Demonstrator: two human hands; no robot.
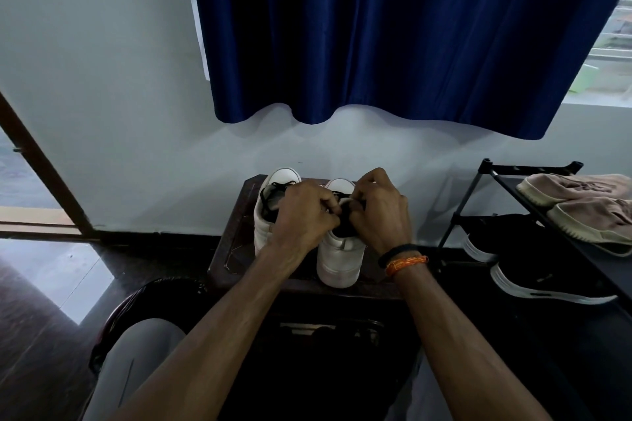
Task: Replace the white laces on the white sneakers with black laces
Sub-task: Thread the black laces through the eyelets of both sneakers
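Both hands, left (302,215) and right (378,212), have a grip that seems to pinch the black lace (337,195) over the right sneaker (338,256) on the tabletop (232,243).

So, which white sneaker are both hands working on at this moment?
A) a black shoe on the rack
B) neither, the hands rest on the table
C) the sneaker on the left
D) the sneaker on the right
D. The left hand and the right hand meet over the opening of the right sneaker and pinch a black lace there; the left sneaker stands beside it, untouched.
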